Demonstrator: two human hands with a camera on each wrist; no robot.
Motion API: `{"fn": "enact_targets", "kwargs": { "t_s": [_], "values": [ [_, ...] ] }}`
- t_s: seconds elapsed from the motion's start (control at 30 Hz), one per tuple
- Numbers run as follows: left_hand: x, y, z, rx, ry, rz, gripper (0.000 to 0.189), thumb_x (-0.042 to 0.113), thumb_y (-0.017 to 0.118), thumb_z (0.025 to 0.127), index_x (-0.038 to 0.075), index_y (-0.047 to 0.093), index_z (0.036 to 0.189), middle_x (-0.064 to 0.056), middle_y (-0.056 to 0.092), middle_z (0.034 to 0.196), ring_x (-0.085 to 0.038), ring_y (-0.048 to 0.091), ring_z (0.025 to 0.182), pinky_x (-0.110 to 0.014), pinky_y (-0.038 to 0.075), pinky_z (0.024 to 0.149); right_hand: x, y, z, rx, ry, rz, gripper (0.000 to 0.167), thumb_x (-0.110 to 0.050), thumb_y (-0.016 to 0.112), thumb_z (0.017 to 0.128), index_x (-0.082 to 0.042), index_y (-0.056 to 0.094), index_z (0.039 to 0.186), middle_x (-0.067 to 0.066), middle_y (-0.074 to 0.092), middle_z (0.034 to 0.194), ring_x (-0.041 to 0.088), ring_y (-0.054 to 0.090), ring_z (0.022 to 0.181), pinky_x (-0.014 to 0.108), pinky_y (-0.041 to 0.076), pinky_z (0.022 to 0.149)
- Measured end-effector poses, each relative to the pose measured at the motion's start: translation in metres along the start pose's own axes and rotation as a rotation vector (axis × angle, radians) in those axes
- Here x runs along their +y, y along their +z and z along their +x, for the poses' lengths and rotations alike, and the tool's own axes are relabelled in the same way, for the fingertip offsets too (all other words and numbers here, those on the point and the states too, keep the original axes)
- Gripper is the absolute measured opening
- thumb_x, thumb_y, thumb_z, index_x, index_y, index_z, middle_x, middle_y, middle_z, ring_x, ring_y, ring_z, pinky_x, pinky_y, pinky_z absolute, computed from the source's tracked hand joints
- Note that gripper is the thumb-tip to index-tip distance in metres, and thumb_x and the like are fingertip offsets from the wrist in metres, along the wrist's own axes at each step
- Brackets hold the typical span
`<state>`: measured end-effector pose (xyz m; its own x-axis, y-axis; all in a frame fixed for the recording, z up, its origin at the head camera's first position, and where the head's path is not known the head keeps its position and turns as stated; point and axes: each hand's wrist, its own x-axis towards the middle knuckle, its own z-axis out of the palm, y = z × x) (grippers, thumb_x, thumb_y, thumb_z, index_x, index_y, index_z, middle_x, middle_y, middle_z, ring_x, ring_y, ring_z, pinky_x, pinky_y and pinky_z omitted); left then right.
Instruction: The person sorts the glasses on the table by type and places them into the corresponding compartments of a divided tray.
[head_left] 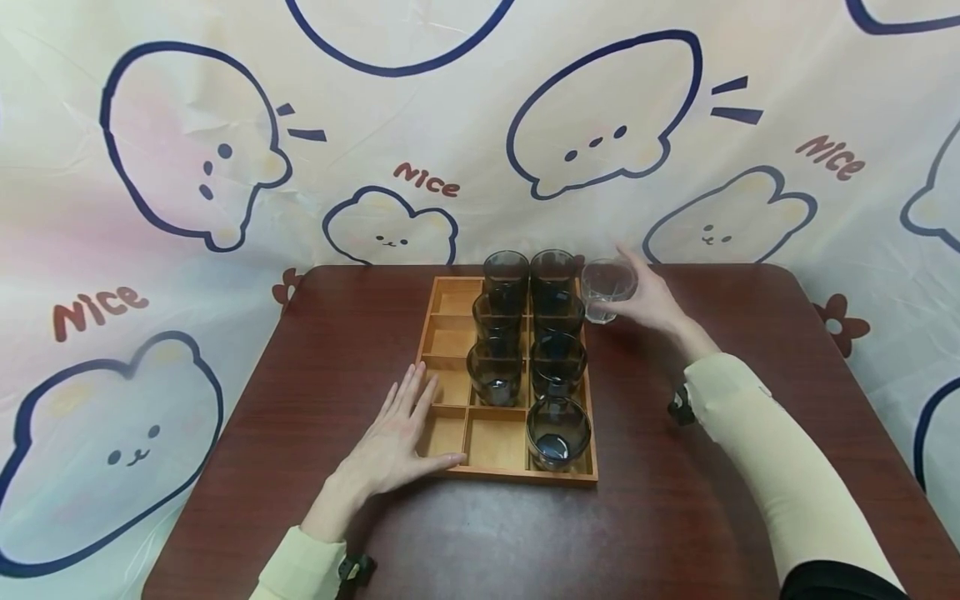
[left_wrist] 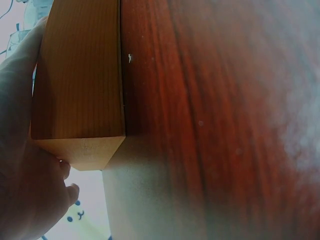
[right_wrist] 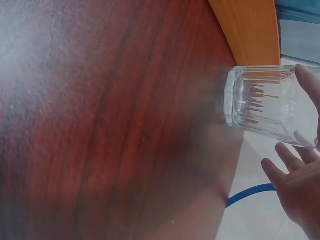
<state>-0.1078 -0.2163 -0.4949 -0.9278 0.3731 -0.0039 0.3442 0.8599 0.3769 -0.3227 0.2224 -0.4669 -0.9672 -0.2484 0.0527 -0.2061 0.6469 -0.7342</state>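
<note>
Clear glass [head_left: 606, 287] | upright on table [head_left: 705, 517], just off wooden tray's [head_left: 517, 475] far-right corner, 1 o'clock | right hand [head_left: 651, 298] nearer, fingers loosely cupping it | left hand [head_left: 393, 442] flat, steadying tray at 8 o'clock.

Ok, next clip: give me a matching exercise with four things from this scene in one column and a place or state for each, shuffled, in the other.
Things
1. clear ribbed drinking glass
2. wooden compartment tray
3. left hand
4. dark smoky glass cup nearest the person

Places or states
A. stands in the tray's near right compartment
B. held by the right hand, beside the tray's far right corner
C. lies on the dark red-brown wooden table, holding seven dark glasses
D. rests flat, fingers straight, against the tray's near left corner

Pairs: 1-B, 2-C, 3-D, 4-A
</note>
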Motion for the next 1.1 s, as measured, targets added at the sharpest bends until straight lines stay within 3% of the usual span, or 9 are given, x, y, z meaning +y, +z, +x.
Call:
{"fn": "enact_targets", "kwargs": {
  "t_s": [0.33,0.67,0.9,1.0,1.1],
  "values": [
    [0.0,0.0,0.001,-0.001,-0.005,0.011,0.129,0.078,0.075,0.086,0.005,0.019,0.176,-0.022,0.005,0.186,-0.039,0.007,0.175,-0.064,0.018,0.139,0.011,0.016,-0.001,0.052,0.034,0.189,0.104,-0.021,0.088,0.095,-0.007,0.024,0.175,0.026,0.047,0.171,0.047,0.038,0.162,0.069,0.029,0.134],
    [0.002,-0.001,0.0,-0.002,-0.001,0.001,0.129,0.076,0.077,0.086,0.004,0.019,0.176,-0.022,0.004,0.186,-0.04,0.007,0.174,-0.063,0.017,0.14,0.012,0.023,-0.005,0.083,0.137,0.453,0.092,-0.019,0.083,0.099,-0.012,0.029,0.173,0.023,0.048,0.17,0.043,0.041,0.16,0.064,0.032,0.134],
    [0.003,-0.001,0.0,-0.006,-0.011,0.0,0.129,0.077,0.077,0.086,0.004,0.02,0.176,-0.022,0.005,0.186,-0.039,0.007,0.175,-0.063,0.017,0.14,0.005,0.015,-0.01,0.107,0.149,0.477,0.087,-0.028,0.078,0.104,-0.011,0.029,0.173,0.023,0.053,0.164,0.037,0.052,0.153,0.05,0.044,0.131],
    [0.002,0.0,0.001,-0.009,-0.017,0.0,0.128,0.077,0.076,0.086,0.005,0.02,0.176,-0.022,0.004,0.186,-0.038,0.006,0.175,-0.063,0.017,0.14,-0.002,0.01,-0.012,0.117,0.144,0.484,0.087,-0.032,0.072,0.108,-0.007,0.023,0.174,0.026,0.053,0.164,0.038,0.052,0.154,0.044,0.046,0.129],
    [0.002,0.0,0.001,-0.012,-0.019,0.004,0.128,0.077,0.076,0.086,0.005,0.019,0.176,-0.022,0.005,0.186,-0.038,0.006,0.175,-0.064,0.017,0.14,-0.008,0.007,-0.013,0.124,0.134,0.474,0.091,-0.036,0.066,0.11,-0.002,0.011,0.175,0.03,0.052,0.164,0.041,0.049,0.156,0.047,0.042,0.132]
  ]
}}
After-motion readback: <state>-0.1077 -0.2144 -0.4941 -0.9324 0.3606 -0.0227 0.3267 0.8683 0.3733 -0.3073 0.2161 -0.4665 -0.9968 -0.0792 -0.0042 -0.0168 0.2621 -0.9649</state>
